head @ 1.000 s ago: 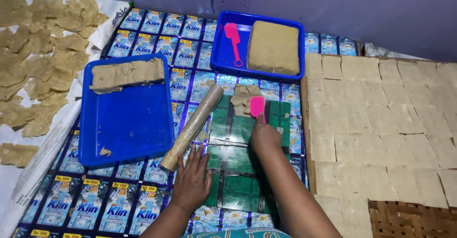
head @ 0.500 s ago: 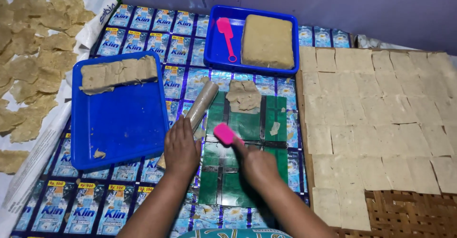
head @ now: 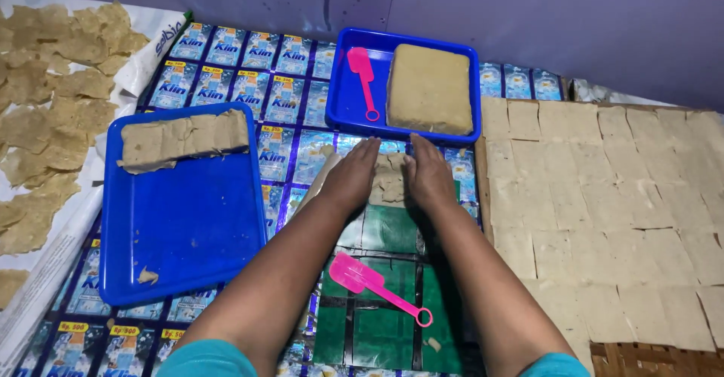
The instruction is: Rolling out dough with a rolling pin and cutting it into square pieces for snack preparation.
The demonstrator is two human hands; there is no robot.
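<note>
- left hand (head: pixel 353 175) and right hand (head: pixel 428 173) now flat, open, cupping dough lump (head: pixel 390 182) from both sides at frame centre
- pink scraper (head: pixel 378 286) released by right hand; lies on green sheet (head: pixel 388 324), lower centre
- rolling pin (head: pixel 317 185) mostly hidden under left hand

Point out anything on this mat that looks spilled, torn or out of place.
Little stands out. A few dough crumbs lie loose in the big blue tray, and a scrap sits on the green mat near the pink spatula. The dough strip in that tray has ragged edges. Both hands, left hand and right hand, press a dough lump.
</note>
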